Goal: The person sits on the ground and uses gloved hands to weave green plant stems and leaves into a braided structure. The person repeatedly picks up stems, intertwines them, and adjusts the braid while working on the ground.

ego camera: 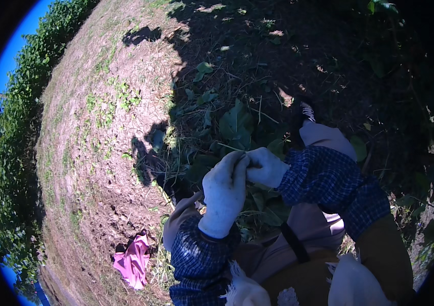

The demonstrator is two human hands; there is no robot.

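Observation:
Two white gloved hands meet in the middle of the head view, over a shaded patch of leaves. My left hand (224,193) has its fingers bent, the tips touching those of the other glove. My right hand (266,166) is curled, with thumb and fingertips brought together. A thin pale stem (227,146) ends at the joined fingertips; whether either hand pinches it cannot be told. Large green leaves (236,124) lie on the ground just beyond the hands. Both forearms wear dark blue checked sleeves. Anything between the fingers is hidden.
A pink cloth (134,262) lies on sunlit soil at the lower left. Low green weeds (104,111) grow across the dry ground. A tall leafy hedge (10,160) stands along the left. Dark shaded vegetation (396,76) fills the right. My bent legs are on both sides of the hands.

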